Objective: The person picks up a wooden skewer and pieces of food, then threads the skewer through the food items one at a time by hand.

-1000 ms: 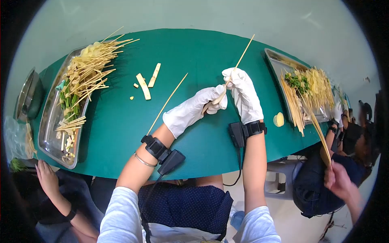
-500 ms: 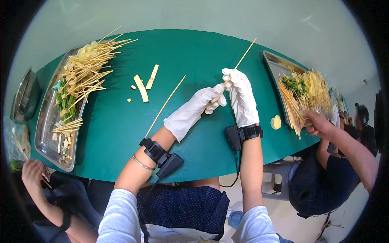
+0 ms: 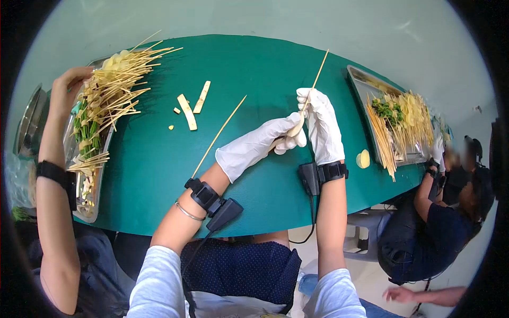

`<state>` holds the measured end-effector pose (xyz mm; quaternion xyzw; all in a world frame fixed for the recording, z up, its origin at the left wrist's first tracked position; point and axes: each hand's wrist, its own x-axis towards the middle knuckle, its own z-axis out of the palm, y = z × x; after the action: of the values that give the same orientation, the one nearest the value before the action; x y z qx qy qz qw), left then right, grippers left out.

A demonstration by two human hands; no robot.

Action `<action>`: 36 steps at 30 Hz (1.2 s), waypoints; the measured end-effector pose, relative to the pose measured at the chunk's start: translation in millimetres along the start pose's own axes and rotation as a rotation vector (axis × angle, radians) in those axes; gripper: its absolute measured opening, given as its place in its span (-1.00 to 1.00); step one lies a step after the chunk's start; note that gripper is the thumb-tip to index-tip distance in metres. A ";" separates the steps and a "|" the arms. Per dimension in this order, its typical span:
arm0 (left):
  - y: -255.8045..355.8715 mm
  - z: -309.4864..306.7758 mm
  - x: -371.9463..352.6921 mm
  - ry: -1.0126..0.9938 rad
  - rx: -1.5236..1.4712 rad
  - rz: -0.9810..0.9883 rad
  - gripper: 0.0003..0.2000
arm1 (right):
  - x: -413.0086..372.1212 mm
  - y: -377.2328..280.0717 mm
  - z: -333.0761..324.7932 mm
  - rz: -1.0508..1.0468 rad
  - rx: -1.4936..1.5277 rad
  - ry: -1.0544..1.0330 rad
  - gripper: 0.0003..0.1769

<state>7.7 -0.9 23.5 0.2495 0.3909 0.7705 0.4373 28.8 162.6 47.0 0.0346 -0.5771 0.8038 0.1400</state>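
My right hand [image 3: 323, 127], in a white glove, is closed around a bamboo skewer [image 3: 321, 70] whose long end points up and away from me. Touching it from the left, my gloved left hand [image 3: 262, 142] pinches a pale food slice [image 3: 298, 127] at the skewer's lower part. Fingers hide the skewer's lower tip, so how far it runs through the slice cannot be seen. A second skewer [image 3: 219, 136] lies on the table beside my left forearm, its near end by the wrist strap.
Pale strips [image 3: 186, 112] and small scraps lie on the green table [image 3: 254, 69]. Metal trays stand left [image 3: 110, 140] and right [image 3: 356, 77], heaped with skewered food. A yellowish slice [image 3: 363, 159] lies near the right tray. A co-worker's arm [image 3: 55, 212] reaches over the left tray.
The pale slice shows more between my hands, which stay close together. The left co-worker's hand has moved up to the far end of the left tray. Another person's hand has left the right tray.
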 end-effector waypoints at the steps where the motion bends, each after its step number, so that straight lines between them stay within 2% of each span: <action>1: 0.1 2.1 -0.6 0.012 -0.007 0.003 -0.62 | 0.4 0.1 -0.9 0.004 0.007 -0.012 -0.67; 9: 5.8 1.0 -2.7 0.075 -0.078 0.020 -0.65 | -2.1 -2.5 -0.8 0.004 0.074 -0.060 -0.65; 15: -1.1 -11.0 1.4 -0.059 -0.172 0.059 -0.70 | -3.1 -6.0 -0.5 0.044 -0.012 -0.096 -0.65; 18: -0.4 -7.1 1.8 -0.006 -0.173 0.034 -0.72 | 1.6 -1.6 -9.8 0.063 -0.085 -0.126 -0.68; 28: -3.7 -14.5 0.9 0.007 -0.040 0.097 -0.68 | 5.8 5.9 -18.0 0.086 -0.108 -0.160 -0.70; 31: -5.3 -7.2 -2.7 0.120 0.015 0.119 -0.67 | 5.2 9.7 -17.7 0.107 -0.107 -0.160 -0.72; 36: -2.2 -7.1 -3.8 0.082 0.071 0.096 -0.68 | 4.9 12.9 -15.3 0.127 -0.082 -0.150 -0.76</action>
<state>5.4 -6.4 17.5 0.2515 0.4231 0.7858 0.3745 22.3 174.1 31.2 0.0523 -0.6193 0.7820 0.0465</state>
